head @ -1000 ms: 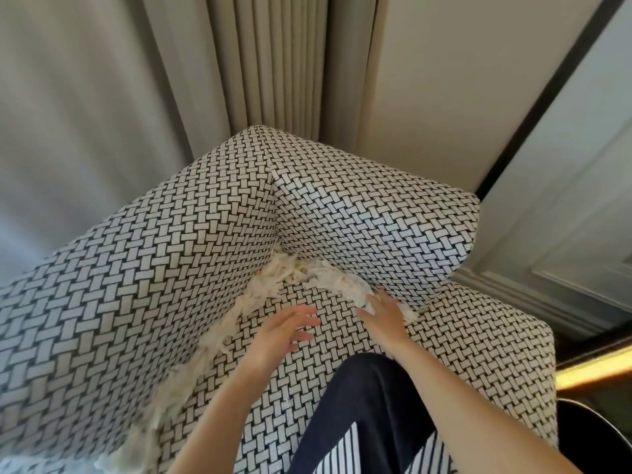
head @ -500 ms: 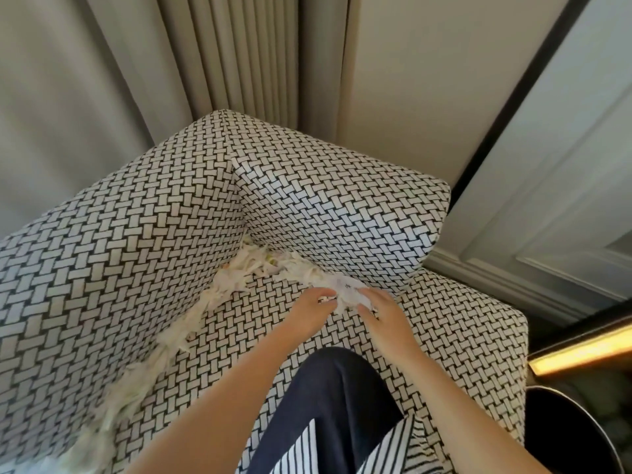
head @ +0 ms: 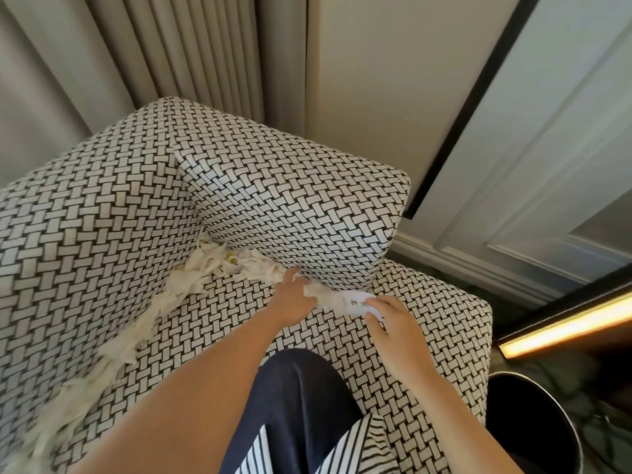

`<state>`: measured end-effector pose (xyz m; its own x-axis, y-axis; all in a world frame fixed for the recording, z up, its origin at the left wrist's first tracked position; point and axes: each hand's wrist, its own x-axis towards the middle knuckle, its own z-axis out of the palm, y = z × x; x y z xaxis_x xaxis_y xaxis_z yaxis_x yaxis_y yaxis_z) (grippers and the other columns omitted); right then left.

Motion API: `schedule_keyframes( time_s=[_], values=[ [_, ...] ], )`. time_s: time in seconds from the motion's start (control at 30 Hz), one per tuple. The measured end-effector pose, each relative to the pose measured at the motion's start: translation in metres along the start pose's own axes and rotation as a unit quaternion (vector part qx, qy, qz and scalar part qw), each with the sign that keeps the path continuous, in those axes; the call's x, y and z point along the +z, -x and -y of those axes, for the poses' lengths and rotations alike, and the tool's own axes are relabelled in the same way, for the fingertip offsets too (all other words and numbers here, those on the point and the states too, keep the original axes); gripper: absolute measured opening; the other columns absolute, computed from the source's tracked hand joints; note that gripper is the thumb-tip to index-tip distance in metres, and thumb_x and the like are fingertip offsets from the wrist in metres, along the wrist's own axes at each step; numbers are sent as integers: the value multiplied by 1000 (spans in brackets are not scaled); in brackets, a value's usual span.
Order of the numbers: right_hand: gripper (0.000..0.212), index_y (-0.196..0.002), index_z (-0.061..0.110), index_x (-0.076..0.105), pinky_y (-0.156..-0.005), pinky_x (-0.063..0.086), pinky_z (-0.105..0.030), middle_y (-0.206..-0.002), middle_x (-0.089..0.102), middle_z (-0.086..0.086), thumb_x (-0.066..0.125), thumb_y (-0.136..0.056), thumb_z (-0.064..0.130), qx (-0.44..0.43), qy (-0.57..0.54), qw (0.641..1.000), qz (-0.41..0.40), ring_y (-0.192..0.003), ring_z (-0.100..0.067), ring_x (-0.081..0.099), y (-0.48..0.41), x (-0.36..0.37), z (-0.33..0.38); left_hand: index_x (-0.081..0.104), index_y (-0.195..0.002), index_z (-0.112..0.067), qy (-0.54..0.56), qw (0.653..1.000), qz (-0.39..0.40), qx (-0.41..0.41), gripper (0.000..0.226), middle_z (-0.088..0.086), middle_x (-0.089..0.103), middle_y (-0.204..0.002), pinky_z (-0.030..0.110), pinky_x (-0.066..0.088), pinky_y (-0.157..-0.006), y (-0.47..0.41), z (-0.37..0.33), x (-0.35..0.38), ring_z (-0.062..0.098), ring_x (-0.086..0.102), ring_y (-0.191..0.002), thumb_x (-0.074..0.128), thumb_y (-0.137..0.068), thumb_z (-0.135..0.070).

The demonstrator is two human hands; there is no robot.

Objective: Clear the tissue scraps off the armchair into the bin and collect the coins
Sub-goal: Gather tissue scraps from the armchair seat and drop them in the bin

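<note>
The tissue scraps [head: 191, 278] lie packed in the armchair's [head: 102, 213] inner seam. They run from the back corner of the seat down its left edge to the front, and along the back edge under the right-hand cushion block [head: 294, 213]. The middle of the seat and its right side are bare fabric, so that is the open room. The left hand [head: 290, 297] rests at the back seam with its forefinger stretched into the crack and its other fingers bent over a white wad; whether they actually grip it cannot be told. The right hand [head: 393, 323] lies just beside it toward the seat's right edge, its fingertips curled down on a flat printed scrap [head: 354, 301] and pinching the near end. That scrap carries small coloured marks, too blurred to read. A small yellowish spot shows among the scraps in the back corner, but whether it is a coin is unclear. A knee [head: 301, 398] in dark cloth presses on the seat's front edge. The dark bin [head: 533, 429] stands on the floor just off the armchair's front right corner, its mouth open. Pale curtain folds [head: 191, 46] hang behind the armchair's back.
</note>
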<state>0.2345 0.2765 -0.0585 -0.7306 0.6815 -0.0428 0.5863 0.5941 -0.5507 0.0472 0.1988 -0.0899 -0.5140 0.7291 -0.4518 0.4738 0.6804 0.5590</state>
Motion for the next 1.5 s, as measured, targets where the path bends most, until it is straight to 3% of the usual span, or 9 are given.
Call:
schedule_keyframes(
  time_s=[0.17,0.3,0.63,0.83,0.93,1.1,1.27,1.4,1.5],
  values=[
    [35,-131,18,53,-87,34,-9,-133,49,8,42,-99,23,-14,41,999,32,-109,-2,50,5,-7,-7,23,-146,-20,-184,982,20,47,61,-3,16,-154,49,26,-109,-1,4,1,30,20,-136,39,-93,-46],
    [33,-127,18,56,-80,42,-11,-129,52,9,44,-98,26,-5,29,999,34,-96,2,52,12,-10,-15,26,-145,-23,-260,963,-22,65,57,-1,10,-155,49,23,-111,0,-5,5,29,15,-139,34,-95,-48],
    [32,-127,17,56,-69,34,1,-130,52,7,43,-98,24,11,9,1000,13,-96,4,47,35,-23,-33,33,-141,-8,-243,969,31,45,60,10,31,-148,43,21,-112,9,-16,32,30,25,-134,33,-95,-46],
    [32,-126,18,57,-77,33,-4,-128,54,8,45,-98,25,22,-20,1000,7,-100,5,45,45,-22,-43,41,-138,-6,-222,974,14,47,58,10,12,-154,43,15,-114,14,-23,34,30,13,-139,37,-95,-45],
    [31,-125,17,58,-89,37,-11,-126,54,8,46,-97,24,35,-51,998,0,-104,3,47,51,-21,-47,35,-141,-3,-216,973,69,29,58,10,-4,-157,42,10,-115,15,-26,32,31,3,-143,32,-98,-42],
    [29,-123,18,59,-97,43,-20,-121,56,8,46,-97,22,72,-124,990,-4,-104,0,51,60,-22,-52,20,-147,-5,-213,976,46,11,63,10,15,-156,44,16,-115,9,-17,41,31,15,-141,30,-98,-43],
    [29,-124,14,57,-74,43,-5,-120,51,7,45,-97,15,133,-209,968,-24,-98,3,48,77,-23,-66,34,-139,-1,-242,970,-17,8,59,12,30,-149,42,23,-113,17,-33,51,30,25,-136,29,-98,-42],
    [25,-117,16,61,-70,42,-7,-121,55,4,49,-96,14,210,-273,936,-74,-95,7,49,100,-27,-92,50,-128,-3,-182,982,-24,31,52,10,47,-134,38,34,-107,29,-64,76,23,42,-122,33,-96,-41],
    [23,-113,15,65,-70,43,-13,-120,57,-2,51,-94,14,288,-297,902,-124,-98,-6,55,120,-35,-118,56,-112,-16,-86,992,33,86,29,-7,53,-97,11,46,-70,50,-102,100,-1,44,-70,39,-97,-35]
  ],
)
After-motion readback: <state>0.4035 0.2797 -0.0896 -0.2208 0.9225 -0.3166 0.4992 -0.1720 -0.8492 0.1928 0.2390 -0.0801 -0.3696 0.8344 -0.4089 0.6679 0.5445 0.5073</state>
